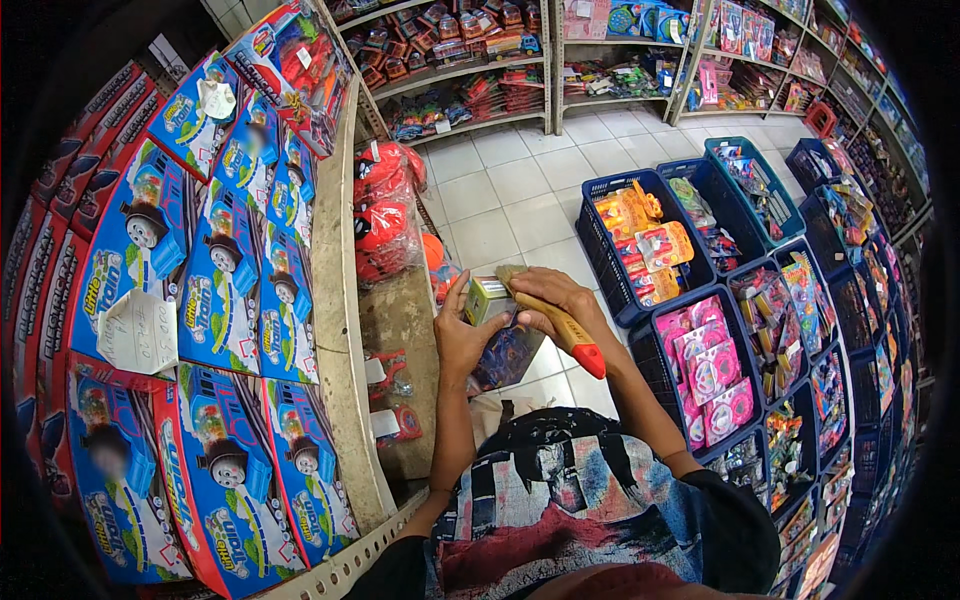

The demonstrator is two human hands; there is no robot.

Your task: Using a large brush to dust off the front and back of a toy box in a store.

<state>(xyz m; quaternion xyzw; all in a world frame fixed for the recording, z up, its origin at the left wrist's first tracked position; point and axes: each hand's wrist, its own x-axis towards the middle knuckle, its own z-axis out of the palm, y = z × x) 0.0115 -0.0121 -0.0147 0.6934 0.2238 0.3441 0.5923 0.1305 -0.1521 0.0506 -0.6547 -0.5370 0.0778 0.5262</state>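
Observation:
My left hand (pixel 462 338) grips a small boxed toy (pixel 490 298) with a greenish top, holding it up in front of me. My right hand (pixel 553 298) is closed around a paintbrush (pixel 560 322) with a yellow and red handle. Its bristles rest on the top of the box, and the red handle end points down to the right. Both hands meet over the box, above a plastic-wrapped toy pack (pixel 507 352).
A shelf (pixel 345 330) on my left holds several blue and red train toy boxes (pixel 225 270). Red bagged toys (pixel 385 225) hang beside it. Dark blue crates (pixel 640 250) of packaged toys line the right. White tiled floor (pixel 520 190) leads to far shelves (pixel 470 60).

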